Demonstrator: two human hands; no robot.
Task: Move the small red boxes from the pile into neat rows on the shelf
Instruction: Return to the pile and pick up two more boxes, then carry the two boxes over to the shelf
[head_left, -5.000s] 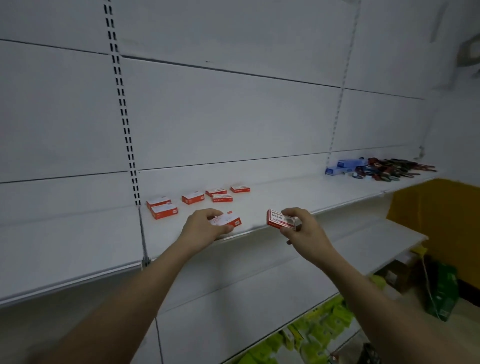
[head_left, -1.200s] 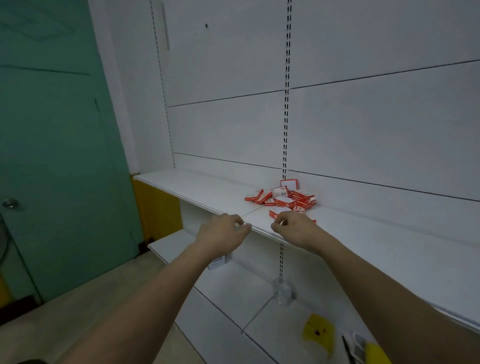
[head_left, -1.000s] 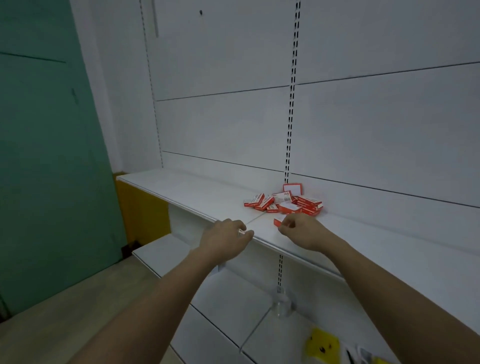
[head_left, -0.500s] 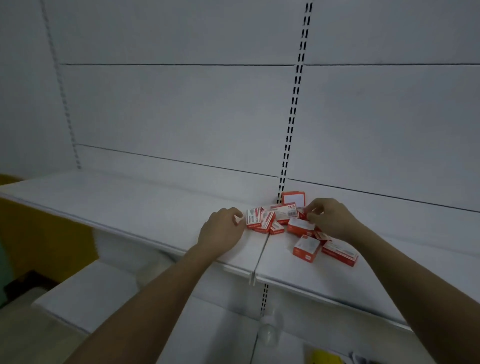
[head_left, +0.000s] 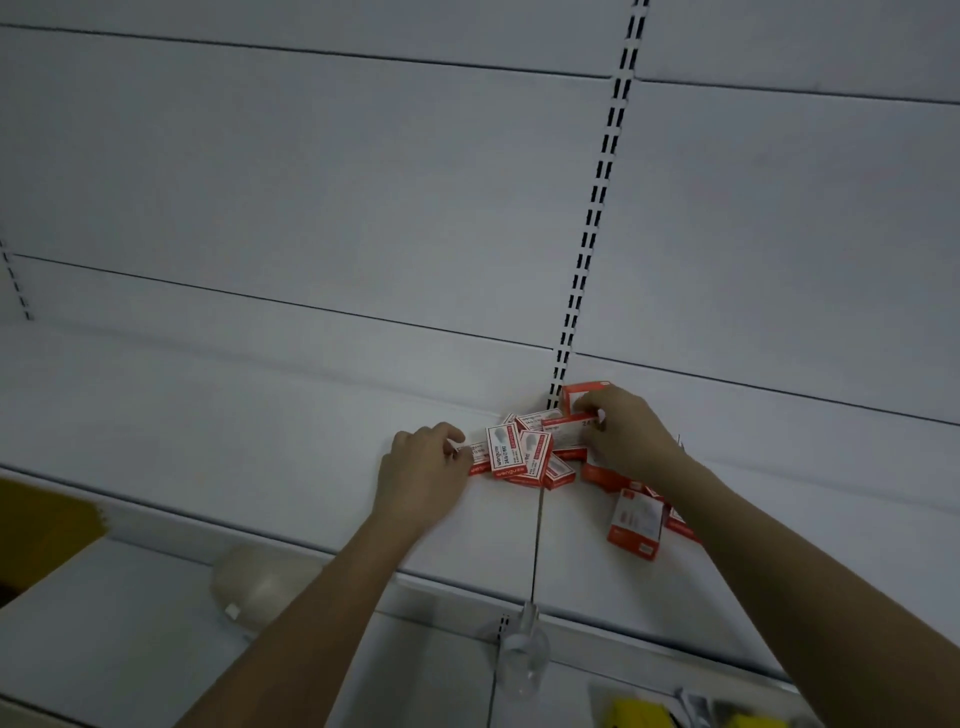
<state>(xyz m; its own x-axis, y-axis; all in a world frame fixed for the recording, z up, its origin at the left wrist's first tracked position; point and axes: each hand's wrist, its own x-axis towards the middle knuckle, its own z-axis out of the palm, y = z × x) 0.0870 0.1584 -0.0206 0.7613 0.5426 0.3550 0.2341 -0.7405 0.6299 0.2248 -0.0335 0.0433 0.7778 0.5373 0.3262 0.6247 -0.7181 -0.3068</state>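
A pile of small red and white boxes (head_left: 524, 454) lies on the white shelf (head_left: 260, 447), close to the back wall where two shelf boards meet. My left hand (head_left: 423, 475) is at the pile's left edge, its thumb and fingers pinching a box (head_left: 475, 457) there. My right hand (head_left: 623, 441) reaches into the back of the pile and grips a box (head_left: 569, 428) at its top. Another red box (head_left: 584, 395) leans on the back wall. A separate box (head_left: 636, 522) lies to the right of the pile, beside my right forearm.
A slotted upright (head_left: 597, 208) runs up the white back wall above the pile. On the lower shelf (head_left: 130, 649) sit a pale rounded object (head_left: 260, 582) and a clear plastic piece (head_left: 522, 660). Yellow items (head_left: 639, 714) show at the bottom right.
Five seconds ago I held boxes by rows elsewhere on the shelf. Since then the view turned to the pile and drew close. Both hands, empty a second ago, now hold boxes in it.
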